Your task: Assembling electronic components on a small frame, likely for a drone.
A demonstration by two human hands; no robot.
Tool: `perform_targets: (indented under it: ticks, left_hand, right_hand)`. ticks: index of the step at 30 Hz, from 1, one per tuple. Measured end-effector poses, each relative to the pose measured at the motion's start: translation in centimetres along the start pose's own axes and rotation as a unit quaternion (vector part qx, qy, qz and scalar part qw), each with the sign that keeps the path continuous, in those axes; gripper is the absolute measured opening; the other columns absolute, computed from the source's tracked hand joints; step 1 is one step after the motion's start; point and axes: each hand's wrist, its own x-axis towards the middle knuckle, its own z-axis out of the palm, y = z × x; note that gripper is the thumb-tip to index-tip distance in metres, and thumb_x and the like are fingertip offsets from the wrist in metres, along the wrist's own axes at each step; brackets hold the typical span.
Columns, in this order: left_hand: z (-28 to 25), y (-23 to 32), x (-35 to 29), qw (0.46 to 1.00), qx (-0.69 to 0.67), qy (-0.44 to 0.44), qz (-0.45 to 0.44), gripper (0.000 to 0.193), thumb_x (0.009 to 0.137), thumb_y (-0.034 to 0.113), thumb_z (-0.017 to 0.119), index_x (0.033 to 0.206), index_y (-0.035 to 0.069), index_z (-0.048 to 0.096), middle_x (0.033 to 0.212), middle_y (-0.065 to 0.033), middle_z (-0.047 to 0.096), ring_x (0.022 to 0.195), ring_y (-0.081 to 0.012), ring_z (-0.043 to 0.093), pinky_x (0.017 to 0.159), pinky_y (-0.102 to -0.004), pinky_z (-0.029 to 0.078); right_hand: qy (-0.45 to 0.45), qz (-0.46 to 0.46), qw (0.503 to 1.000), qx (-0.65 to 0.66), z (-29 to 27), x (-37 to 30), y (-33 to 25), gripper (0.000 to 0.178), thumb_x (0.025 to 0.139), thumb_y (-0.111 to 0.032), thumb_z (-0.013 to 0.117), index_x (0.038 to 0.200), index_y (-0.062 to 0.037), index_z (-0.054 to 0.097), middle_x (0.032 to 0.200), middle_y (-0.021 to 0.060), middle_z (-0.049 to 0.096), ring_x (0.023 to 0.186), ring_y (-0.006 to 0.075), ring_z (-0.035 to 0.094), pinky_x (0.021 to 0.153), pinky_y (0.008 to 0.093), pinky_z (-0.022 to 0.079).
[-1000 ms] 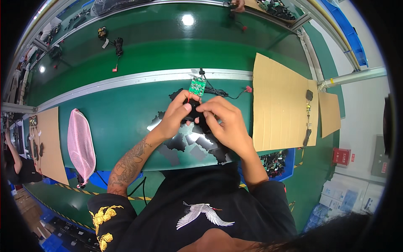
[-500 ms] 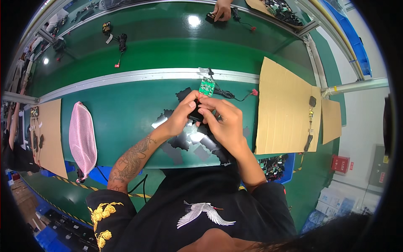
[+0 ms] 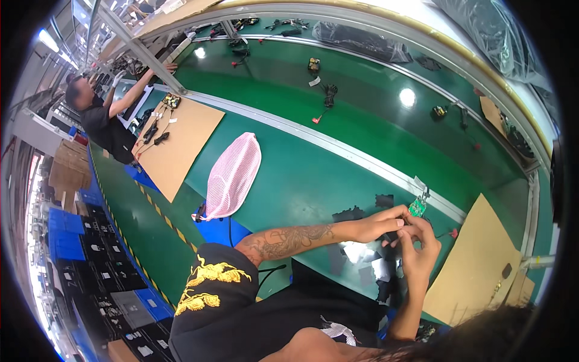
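Note:
My two hands are brought together over the right part of the green table. My left hand [image 3: 381,227] has its fingers closed on a small black piece [image 3: 390,236], mostly covered by the fingers. Thumb and fingers of my right hand [image 3: 420,242] press in at the same piece from the other side. Just beyond the fingertips lies a green circuit board [image 3: 417,207], with a cable ending in a red connector [image 3: 453,233] to its right. Thin black sheets [image 3: 348,214], some shining with glare, are scattered around and under my hands.
A pink mesh bag [image 3: 234,175] lies left of my forearm. Cardboard sheets [image 3: 473,265] lie at right and far left, bearing small boards and cables. Past the metal rail [image 3: 338,148] runs a green belt [image 3: 362,99] with parts. A co-worker [image 3: 105,117] reaches in at far left.
The view has swung left, so the bench appears tilted and a co-worker now shows at far left. My hands stay together at the black piece.

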Motion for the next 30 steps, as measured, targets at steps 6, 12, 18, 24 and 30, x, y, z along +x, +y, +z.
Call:
perform_targets:
  ticks: [6, 12, 18, 24, 30]
  left_hand:
    - [-0.4, -1.0, 0.4, 1.000, 0.007, 0.004, 0.020, 0.031, 0.114, 0.034, 0.043, 0.131, 0.009, 0.046, 0.106, -0.0053, 0.060, 0.082, -0.0112, 0.059, 0.063, -0.0270, 0.047]
    - [0.0, -0.4, 0.8, 0.999, 0.011, 0.039, 0.016, 0.019, 0.114, 0.024, 0.045, 0.125, 0.008, 0.047, 0.109, -0.0052, 0.057, 0.086, -0.0097, 0.056, 0.065, -0.0279, 0.049]
    - [-0.1, -0.1, 0.3, 0.997, 0.060, 0.049, -0.017, 0.017, 0.112, 0.020, 0.047, 0.121, 0.006, 0.050, 0.104, -0.0045, 0.061, 0.082, -0.0090, 0.058, 0.063, -0.0271, 0.049]
    - [-1.3, -1.0, 0.8, 0.998, 0.035, 0.039, 0.022, 0.021, 0.113, 0.022, 0.046, 0.124, 0.005, 0.051, 0.099, -0.0045, 0.065, 0.072, -0.0101, 0.062, 0.058, -0.0264, 0.049]
    - [-1.3, 3.4, 0.4, 0.977, 0.148, -0.088, -0.125, 0.020, 0.111, 0.018, 0.048, 0.125, 0.004, 0.054, 0.107, -0.0070, 0.071, 0.074, -0.0112, 0.065, 0.059, -0.0278, 0.050]
  right_hand:
    - [0.025, -0.063, 0.983, -0.171, 1.1, 0.8, 0.3, 0.032, 0.090, 0.008, 0.074, 0.120, -0.0009, 0.074, 0.093, 0.0136, 0.074, 0.077, 0.0226, 0.072, 0.068, 0.0344, 0.055]
    - [0.104, -0.256, 0.923, -0.268, 2.2, 0.4, 2.2, 0.044, 0.085, 0.010, 0.078, 0.126, -0.0025, 0.071, 0.097, 0.0120, 0.071, 0.088, 0.0316, 0.066, 0.076, 0.0399, 0.056]
    - [0.115, -0.138, 0.947, -0.266, 1.5, -0.2, 3.2, 0.077, 0.079, -0.002, 0.087, 0.147, -0.0079, 0.053, 0.133, 0.0182, 0.051, 0.116, 0.0342, 0.059, 0.093, 0.0435, 0.052]
    - [0.028, -0.085, 0.984, -0.155, -0.5, 0.6, 0.9, 0.064, 0.084, -0.008, 0.076, 0.144, -0.0055, 0.056, 0.148, 0.0202, 0.048, 0.134, 0.0339, 0.052, 0.106, 0.0444, 0.047]
    - [-0.035, -0.143, 0.939, -0.312, -2.5, 2.3, -0.3, 0.064, 0.075, 0.010, 0.062, 0.136, -0.0090, 0.068, 0.158, 0.0169, 0.051, 0.148, 0.0461, 0.042, 0.122, 0.0549, 0.037]
